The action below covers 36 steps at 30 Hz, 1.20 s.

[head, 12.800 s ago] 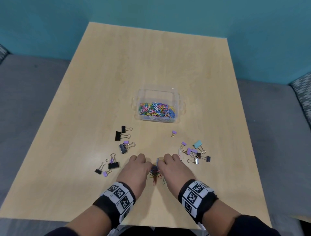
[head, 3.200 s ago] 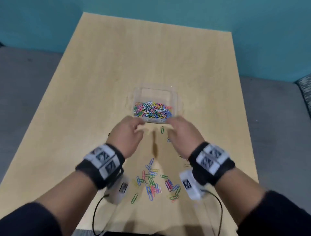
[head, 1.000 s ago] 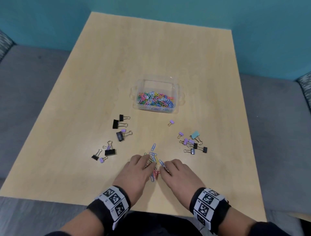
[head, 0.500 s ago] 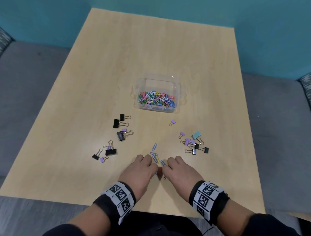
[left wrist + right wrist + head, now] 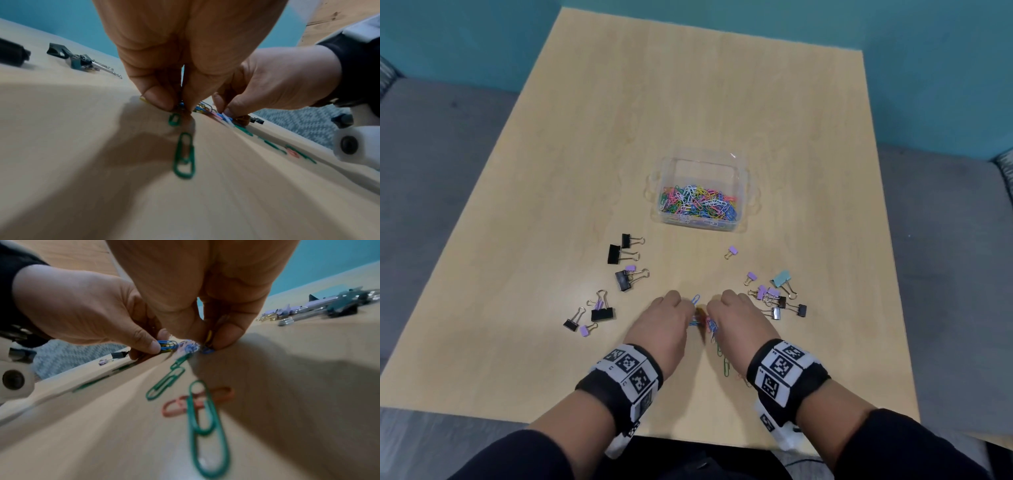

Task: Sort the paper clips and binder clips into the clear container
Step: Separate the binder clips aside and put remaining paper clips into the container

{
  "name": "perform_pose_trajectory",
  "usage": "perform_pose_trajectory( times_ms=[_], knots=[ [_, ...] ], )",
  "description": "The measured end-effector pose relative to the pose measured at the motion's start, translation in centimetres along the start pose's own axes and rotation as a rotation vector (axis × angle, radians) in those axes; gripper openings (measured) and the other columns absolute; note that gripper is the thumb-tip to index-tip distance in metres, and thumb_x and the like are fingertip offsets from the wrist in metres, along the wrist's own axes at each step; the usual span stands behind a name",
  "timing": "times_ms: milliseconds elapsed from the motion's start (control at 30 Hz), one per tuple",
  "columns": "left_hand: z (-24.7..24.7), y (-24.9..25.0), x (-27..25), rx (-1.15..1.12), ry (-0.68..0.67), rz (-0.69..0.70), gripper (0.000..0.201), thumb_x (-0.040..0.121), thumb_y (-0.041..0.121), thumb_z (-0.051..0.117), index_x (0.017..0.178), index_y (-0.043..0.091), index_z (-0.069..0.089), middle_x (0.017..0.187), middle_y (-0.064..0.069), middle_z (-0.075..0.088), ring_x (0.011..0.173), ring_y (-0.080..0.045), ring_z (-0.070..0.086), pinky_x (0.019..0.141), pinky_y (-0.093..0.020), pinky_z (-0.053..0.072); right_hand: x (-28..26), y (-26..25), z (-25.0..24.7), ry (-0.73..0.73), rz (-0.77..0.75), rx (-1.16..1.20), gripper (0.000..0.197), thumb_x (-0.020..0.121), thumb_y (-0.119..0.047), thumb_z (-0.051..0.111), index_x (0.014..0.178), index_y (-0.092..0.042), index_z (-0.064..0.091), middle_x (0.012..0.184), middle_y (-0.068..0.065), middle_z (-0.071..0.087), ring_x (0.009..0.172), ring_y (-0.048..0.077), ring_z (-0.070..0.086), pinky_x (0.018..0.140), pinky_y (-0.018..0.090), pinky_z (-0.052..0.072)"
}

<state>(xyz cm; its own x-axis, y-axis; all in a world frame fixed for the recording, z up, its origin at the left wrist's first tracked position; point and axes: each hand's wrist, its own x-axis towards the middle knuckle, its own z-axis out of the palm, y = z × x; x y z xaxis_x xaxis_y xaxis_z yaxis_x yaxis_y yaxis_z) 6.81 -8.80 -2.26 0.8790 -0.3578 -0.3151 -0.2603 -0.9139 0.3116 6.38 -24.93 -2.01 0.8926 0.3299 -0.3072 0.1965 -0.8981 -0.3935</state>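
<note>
both hands are down at the near edge of the wooden table [image 5: 722, 102], knuckles almost touching. the left hand [image 5: 662, 329] has its fingers curled, pinching a little bunch of blue and yellow paper clips [image 5: 166, 344], and the right hand [image 5: 739, 325] is curled tight on its own few clips too. a couple of green paper clips [image 5: 203, 426] and a pink one [image 5: 176, 405] lie loose on the wood just near of the fingers. the clear container [image 5: 702, 195] sits further out in the middle, with a colourful heap of clips in its bottom. black binder clips [image 5: 619, 255] are scattered to the left, purple and teal ones [image 5: 774, 291] to the right, all outside the container.
</note>
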Motion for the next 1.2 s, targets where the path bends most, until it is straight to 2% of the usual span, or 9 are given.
perform_pose_trajectory(
  times_ms=[100,333,467,733,833,900,1000,1067,1200],
  knots=[
    [-0.8,-0.1,0.8,-0.068,-0.039,-0.054,0.018,0.081,0.001,0.045,0.079,0.018,0.038,0.081,0.002,0.034,0.067,-0.022,0.036,0.05,-0.03,0.015,0.8,0.0,-0.4,-0.038,0.099,0.112,0.025,0.072,0.008,0.044,0.075,-0.016,0.04,0.082,0.001,0.04,0.074,0.023,0.038,0.061,0.03,0.025],
    [-4.0,-1.8,1.8,-0.608,-0.043,-0.267,0.015,0.073,0.009,0.059,0.065,0.022,0.056,0.06,0.005,0.061,0.055,-0.011,0.06,0.054,-0.027,0.048,1.6,0.8,-3.0,0.069,0.279,0.532,0.02,0.07,-0.001,0.053,0.07,-0.021,0.055,0.076,-0.002,0.056,0.068,0.017,0.054,0.061,0.029,0.044],
    [-8.1,-2.5,5.2,-0.818,0.074,-0.268,0.018,0.07,0.0,0.064,0.064,0.016,0.058,0.049,0.001,0.059,0.043,-0.014,0.055,0.052,-0.028,0.044,5.3,1.3,-6.2,0.193,0.358,0.779,0.019,0.065,-0.006,0.054,0.068,-0.025,0.056,0.059,-0.002,0.058,0.055,0.021,0.055,0.05,0.026,0.039],
    [-13.1,-1.7,13.0,-0.582,0.285,-0.141,0.014,0.073,0.011,0.064,0.079,0.023,0.063,0.083,0.0,0.065,0.074,-0.022,0.063,0.066,-0.031,0.049,13.6,0.9,-12.2,0.386,0.302,0.677,0.017,0.07,-0.006,0.061,0.076,-0.022,0.061,0.077,-0.003,0.062,0.07,0.019,0.059,0.068,0.036,0.052],
    [-12.4,-2.4,11.4,-0.488,0.325,-0.059,0.031,0.078,0.014,0.066,0.109,0.02,0.064,0.107,0.0,0.056,0.083,-0.015,0.06,0.076,-0.02,0.04,11.4,1.4,-11.7,0.372,0.259,0.606,0.02,0.08,-0.014,0.063,0.098,-0.023,0.062,0.102,0.002,0.059,0.086,0.016,0.059,0.08,0.029,0.047],
    [-11.2,-2.9,8.2,-0.491,0.328,-0.022,0.028,0.079,0.012,0.066,0.106,0.018,0.065,0.103,0.002,0.057,0.079,-0.013,0.06,0.072,-0.017,0.036,7.8,2.0,-10.6,0.383,0.188,0.534,0.018,0.081,-0.01,0.06,0.096,-0.019,0.063,0.096,0.005,0.059,0.083,0.017,0.056,0.078,0.027,0.043],
    [-8.0,-3.9,1.5,-0.451,0.131,-0.015,0.009,0.082,0.025,0.06,0.088,0.023,0.066,0.087,0.006,0.061,0.075,-0.011,0.057,0.072,-0.025,0.042,1.0,2.8,-7.8,0.086,0.152,0.361,0.018,0.08,-0.005,0.053,0.088,-0.019,0.062,0.089,0.0,0.06,0.08,0.017,0.055,0.073,0.028,0.041],
    [-5.5,-4.3,-3.0,-0.384,-0.064,0.045,0.024,0.08,0.041,0.045,0.084,0.026,0.063,0.082,0.009,0.059,0.074,-0.01,0.057,0.073,-0.031,0.047,-3.7,2.8,-5.7,-0.19,0.065,0.109,0.023,0.079,-0.007,0.042,0.089,-0.023,0.055,0.091,-0.002,0.055,0.083,0.019,0.052,0.071,0.031,0.042],
    [-1.5,-3.9,-8.6,-0.071,-0.201,0.3,0.017,0.076,0.031,0.044,0.08,0.026,0.061,0.087,0.009,0.057,0.072,-0.013,0.054,0.059,-0.026,0.049,-9.9,1.9,-1.8,-0.295,-0.202,-0.288,0.017,0.07,-0.022,0.044,0.083,-0.022,0.053,0.089,0.003,0.057,0.075,0.024,0.052,0.055,0.033,0.046]
  ],
)
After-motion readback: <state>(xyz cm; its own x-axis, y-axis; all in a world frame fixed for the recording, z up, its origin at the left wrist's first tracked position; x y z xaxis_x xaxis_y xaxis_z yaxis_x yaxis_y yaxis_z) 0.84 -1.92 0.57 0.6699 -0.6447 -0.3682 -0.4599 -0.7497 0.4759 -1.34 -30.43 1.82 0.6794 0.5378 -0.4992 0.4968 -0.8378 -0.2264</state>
